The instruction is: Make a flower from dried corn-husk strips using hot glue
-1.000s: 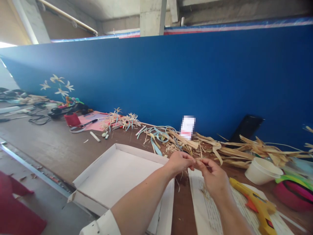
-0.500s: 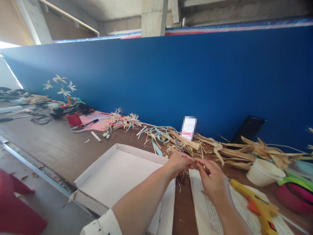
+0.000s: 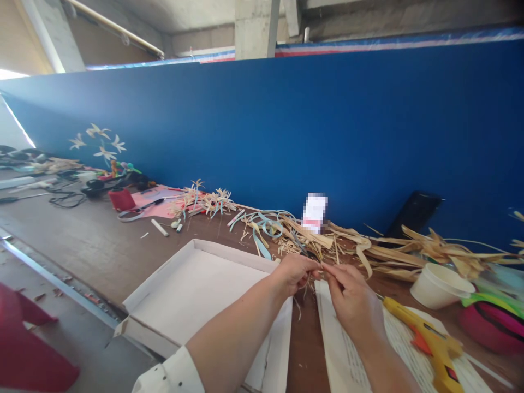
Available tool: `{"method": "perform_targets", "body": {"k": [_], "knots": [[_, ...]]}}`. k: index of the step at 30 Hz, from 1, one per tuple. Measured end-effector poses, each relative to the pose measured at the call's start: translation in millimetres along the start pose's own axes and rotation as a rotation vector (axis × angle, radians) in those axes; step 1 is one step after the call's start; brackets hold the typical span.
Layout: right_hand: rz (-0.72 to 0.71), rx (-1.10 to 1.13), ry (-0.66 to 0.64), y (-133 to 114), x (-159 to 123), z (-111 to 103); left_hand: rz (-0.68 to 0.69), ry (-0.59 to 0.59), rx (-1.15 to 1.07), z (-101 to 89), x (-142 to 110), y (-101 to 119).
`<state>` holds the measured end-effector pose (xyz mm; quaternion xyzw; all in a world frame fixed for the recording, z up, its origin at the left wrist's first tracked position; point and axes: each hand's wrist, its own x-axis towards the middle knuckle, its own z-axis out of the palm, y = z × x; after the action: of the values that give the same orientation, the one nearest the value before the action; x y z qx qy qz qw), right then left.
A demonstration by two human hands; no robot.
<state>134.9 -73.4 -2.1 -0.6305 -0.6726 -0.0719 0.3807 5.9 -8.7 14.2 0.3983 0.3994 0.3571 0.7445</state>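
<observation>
My left hand [image 3: 295, 273] reaches in over the right edge of a shallow white cardboard box [image 3: 213, 273], its fingers closed in a pinch. My right hand [image 3: 355, 297] is closed too, thumb and forefinger pressed together over some printed paper sheets [image 3: 327, 327]. Both sets of fingertips meet around something tiny that the fingers hide. Thin pale fibres [image 3: 299, 308] show just below the left fingers. Right behind the hands lies a heap of dried husk strips [image 3: 303, 232] with scraps and light-blue ribbon [image 3: 262, 245] among them.
A yellow glue gun [image 3: 434, 338] lies on the papers at right, near a cream cup [image 3: 440, 286] and a pink bowl [image 3: 491, 327]. Husk flowers [image 3: 213, 201] rest on pink paper, and a blue partition [image 3: 262, 125] backs the table. A red stool [image 3: 33, 344] stands at lower left.
The fingertips of both hands have shifted slightly left and stay together. Right-hand fingers look a little straighter. The view has moved slightly; the table's things lie as before.
</observation>
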Motion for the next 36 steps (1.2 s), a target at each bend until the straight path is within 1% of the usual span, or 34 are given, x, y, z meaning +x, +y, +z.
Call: {"method": "perform_targets", "body": {"k": [2,4,6,7,8,10,12,14,16,19,23,27,31,36], "knots": [[0.006,-0.018,-0.023,-2.3,-0.2,-1.2,-0.016,0.010,-0.019,-0.3,0.0,1.2],[0.014,0.024,-0.031,-3.1,0.7,-1.4,-0.017,0.011,-0.006,-1.0,0.6,1.8],[0.036,0.146,-0.008,-2.7,2.5,-1.0,0.020,-0.001,0.048,-1.9,1.2,2.0],[0.072,0.223,0.005,-2.3,3.7,-0.9,0.053,-0.013,0.086,-2.2,1.3,2.0],[0.138,0.296,0.011,-1.8,4.8,-1.0,0.089,-0.028,0.123,-2.4,1.2,1.9],[0.333,0.411,0.004,-0.8,6.7,-1.7,0.143,-0.051,0.191,-2.1,0.1,1.4],[0.511,0.501,-0.004,0.7,7.6,-2.6,0.169,-0.051,0.254,-0.5,-1.7,0.4],[0.585,0.580,-0.016,2.7,7.7,-2.6,0.182,-0.021,0.322,2.1,-3.8,-0.9],[0.594,0.632,-0.051,5.1,7.6,-1.7,0.196,0.013,0.377,4.9,-5.6,-2.1],[0.598,0.642,-0.112,8.3,7.8,-0.1,0.193,0.043,0.428,8.0,-6.7,-3.2],[0.597,0.588,-0.108,9.8,7.7,-0.9,0.192,0.059,0.485,9.0,-6.3,-4.4],[0.624,0.555,-0.064,7.4,7.9,-3.9,0.230,0.038,0.501,8.0,-5.2,-6.8],[0.622,0.550,-0.062,5.9,8.9,-4.8,0.244,-0.004,0.494,6.7,-5.0,-8.2],[0.619,0.568,-0.044,9.8,8.0,-2.5,0.252,-0.052,0.438,8.4,-7.5,-6.0]]}}
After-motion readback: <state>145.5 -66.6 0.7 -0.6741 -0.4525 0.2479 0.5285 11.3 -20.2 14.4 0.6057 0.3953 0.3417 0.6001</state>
